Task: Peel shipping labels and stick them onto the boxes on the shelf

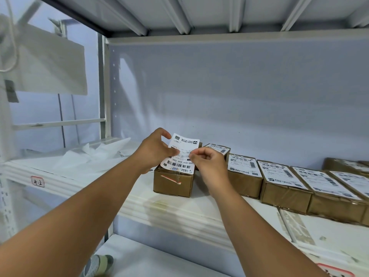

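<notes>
A white shipping label with barcodes is held upright above a brown cardboard box on the white shelf. My left hand pinches the label's left edge with thumb and fingers. My right hand pinches its right side near the middle, fingers curled. The label's lower edge hangs just over the box top. The box's top face is mostly hidden behind the label.
A row of several brown boxes with labels on top runs to the right along the shelf. Crumpled white backing paper lies on the shelf at the left. A shelf post stands at left; another shelf deck is overhead.
</notes>
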### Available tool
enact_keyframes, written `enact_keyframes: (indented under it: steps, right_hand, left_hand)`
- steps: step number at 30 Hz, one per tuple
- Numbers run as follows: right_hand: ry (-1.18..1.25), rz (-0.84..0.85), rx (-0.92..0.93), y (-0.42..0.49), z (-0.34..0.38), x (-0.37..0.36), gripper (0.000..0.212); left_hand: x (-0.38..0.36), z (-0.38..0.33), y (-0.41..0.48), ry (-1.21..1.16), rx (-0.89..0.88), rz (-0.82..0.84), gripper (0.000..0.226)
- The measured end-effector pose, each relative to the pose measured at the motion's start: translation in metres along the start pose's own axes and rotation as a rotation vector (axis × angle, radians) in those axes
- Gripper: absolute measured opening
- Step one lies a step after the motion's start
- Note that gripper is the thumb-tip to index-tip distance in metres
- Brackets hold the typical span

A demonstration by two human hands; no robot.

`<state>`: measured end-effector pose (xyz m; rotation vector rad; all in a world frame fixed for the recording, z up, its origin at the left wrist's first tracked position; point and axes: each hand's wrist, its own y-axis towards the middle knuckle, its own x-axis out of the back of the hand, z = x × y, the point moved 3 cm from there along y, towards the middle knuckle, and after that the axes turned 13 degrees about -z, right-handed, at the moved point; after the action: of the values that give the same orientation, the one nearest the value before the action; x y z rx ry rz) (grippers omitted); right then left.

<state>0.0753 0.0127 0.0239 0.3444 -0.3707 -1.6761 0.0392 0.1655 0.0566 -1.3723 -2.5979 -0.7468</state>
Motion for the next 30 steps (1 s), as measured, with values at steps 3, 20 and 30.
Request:
enact_keyframes:
  steps: [3,20,30]
  right_hand:
    - [-0.014,-0.001,0.002,0.0,0.0,0.0,0.017]
    - [-0.093,0.007,0.046,-0.004,0.002,0.001,0.017]
    - [-0.186,0.073,0.156,-0.006,0.003,-0.001,0.012]
  left_hand:
    - [0.0,0.0,0.0,0.02,-0.016,0.006,0.037]
    - [-0.001,-0.005,-0.001,0.166,-0.11,-0.018,0.036]
    - [-0.007,-0.011,-0.007,0.335,-0.257,-0.058,0.043]
